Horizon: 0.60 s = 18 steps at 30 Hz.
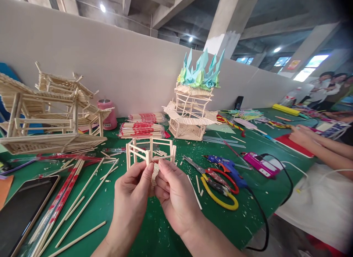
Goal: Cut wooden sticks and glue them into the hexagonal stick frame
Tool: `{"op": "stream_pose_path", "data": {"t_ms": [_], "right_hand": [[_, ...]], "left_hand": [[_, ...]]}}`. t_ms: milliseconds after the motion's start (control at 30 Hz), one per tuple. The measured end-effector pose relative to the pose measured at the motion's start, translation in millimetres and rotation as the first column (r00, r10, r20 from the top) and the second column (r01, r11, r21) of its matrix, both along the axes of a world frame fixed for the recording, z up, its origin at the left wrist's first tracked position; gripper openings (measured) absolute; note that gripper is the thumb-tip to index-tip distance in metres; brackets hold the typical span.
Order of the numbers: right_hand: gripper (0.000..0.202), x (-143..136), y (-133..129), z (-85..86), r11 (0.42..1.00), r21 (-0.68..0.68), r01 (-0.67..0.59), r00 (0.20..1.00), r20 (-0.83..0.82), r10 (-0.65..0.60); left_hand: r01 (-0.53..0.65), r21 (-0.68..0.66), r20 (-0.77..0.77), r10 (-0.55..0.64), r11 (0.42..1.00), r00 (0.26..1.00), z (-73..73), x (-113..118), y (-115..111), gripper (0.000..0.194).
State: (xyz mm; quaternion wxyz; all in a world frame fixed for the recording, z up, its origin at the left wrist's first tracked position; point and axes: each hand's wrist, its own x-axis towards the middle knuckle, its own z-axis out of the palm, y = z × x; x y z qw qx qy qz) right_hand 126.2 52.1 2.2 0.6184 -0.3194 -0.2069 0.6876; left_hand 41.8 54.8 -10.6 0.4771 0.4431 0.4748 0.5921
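A small open frame of pale wooden sticks (140, 142) stands at the middle of the green table, with upright posts and thin rails. My left hand (135, 192) pinches its near post between thumb and fingers. Just to the right, my right hand (175, 192) is closed on a short stick (162, 157) that runs along the near side of the frame. The thumbs nearly meet there, and the fingers hide part of the frame's lower half.
Stick models (55, 128) (190, 120) stand behind, left and right. Scissors (217, 189), a blue glue gun (227, 168) and a pink power strip (260, 164) lie right. Loose sticks (82, 190) and a phone (26, 213) are left. Another person's hands (306, 135) work at far right.
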Motion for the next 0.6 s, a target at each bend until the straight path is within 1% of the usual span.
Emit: {"op": "stream_pose_path", "data": {"t_ms": [133, 233, 300, 367, 400, 433, 467, 533, 600], "right_hand": [[0.026, 5, -11, 0.9, 1.000, -0.020, -0.021, 0.998, 0.055, 0.022], [0.024, 16, -20, -1.9, 0.999, 0.029, -0.028, 0.976, 0.218, 0.021], [0.023, 27, -22, -6.2, 0.991, 0.132, 0.032, 0.923, 0.375, -0.080], [0.021, 39, -18, -11.5, 0.960, 0.257, 0.114, 0.824, 0.515, -0.236], [0.020, 44, -14, -14.1, 0.943, 0.306, 0.129, 0.766, 0.574, -0.290], [0.021, 48, -10, -16.3, 0.935, 0.336, 0.113, 0.713, 0.628, -0.312], [0.023, 51, -5, -18.2, 0.937, 0.343, 0.071, 0.671, 0.679, -0.299], [0.028, 52, 3, -20.9, 0.949, 0.310, -0.054, 0.614, 0.760, -0.213], [0.032, 48, 8, -22.4, 0.948, 0.272, -0.167, 0.580, 0.805, -0.128]], "left_hand": [[-0.033, -0.040, 0.048, 0.035, 0.999, 0.998, 1.4, -2, 2, 0.020], [-0.044, -0.074, 0.080, 0.050, 0.996, 0.995, 0.9, -5, 5, 0.022], [-0.023, -0.083, 0.108, 0.032, 0.996, 0.994, -0.5, -8, 6, 0.024], [-0.007, -0.085, 0.134, 0.019, 0.996, 0.991, -2.5, -12, 8, 0.026], [-0.013, -0.091, 0.146, 0.026, 0.996, 0.989, -3.7, -14, 9, 0.027], [-0.029, -0.102, 0.154, 0.045, 0.994, 0.987, -4.7, -17, 9, 0.027], [-0.051, -0.113, 0.157, 0.068, 0.992, 0.985, -5.7, -19, 10, 0.028], [-0.095, -0.140, 0.177, 0.119, 0.986, 0.977, -7.0, -22, 11, 0.030], [-0.128, -0.150, 0.202, 0.157, 0.980, 0.967, -7.5, -24, 11, 0.033]]}}
